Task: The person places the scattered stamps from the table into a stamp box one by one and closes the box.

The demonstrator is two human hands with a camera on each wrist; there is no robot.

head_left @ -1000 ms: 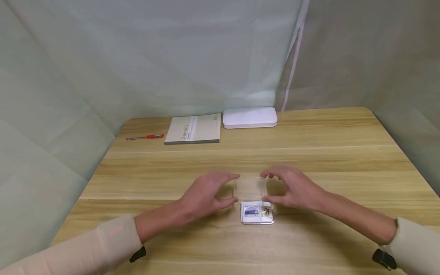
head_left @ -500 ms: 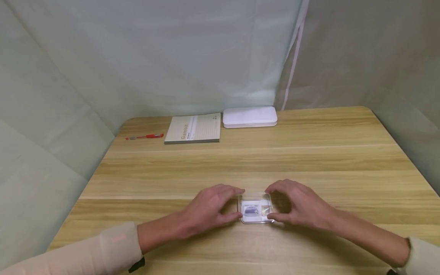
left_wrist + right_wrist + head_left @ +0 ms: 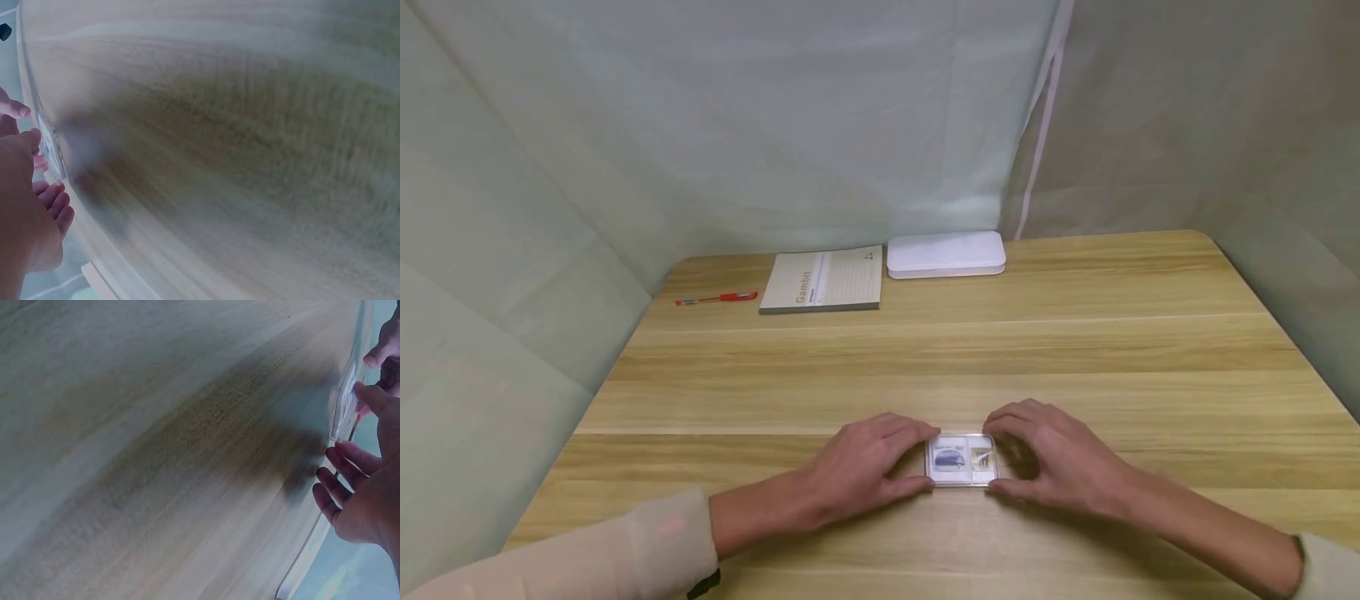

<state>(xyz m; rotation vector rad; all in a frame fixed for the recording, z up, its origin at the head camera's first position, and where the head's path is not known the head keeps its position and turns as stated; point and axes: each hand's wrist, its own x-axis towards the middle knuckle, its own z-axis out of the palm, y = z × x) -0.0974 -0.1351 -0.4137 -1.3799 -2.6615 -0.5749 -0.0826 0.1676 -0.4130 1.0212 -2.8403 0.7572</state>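
A small flat white case lies on the table, with a blue stamp-like picture and a smaller yellowish one in it. Over it sits a clear plastic lid, its outline matching the case. My left hand holds the lid's left end between thumb and fingertips, one at the near corner and the other at the far one. At the opposite end my right hand grips the right corners the same way. Both wrist views show the hands edge-on, with the case a thin strip between the fingertips.
Along the back of the wooden table lie a red pen, a notebook marked "Gambit" and a white flat box. Pale fabric walls stand behind and at both sides.
Both hands have brought the clear lid toward the body and down, from behind the white case to on top of it. The case, pen, notebook and box have stayed put.
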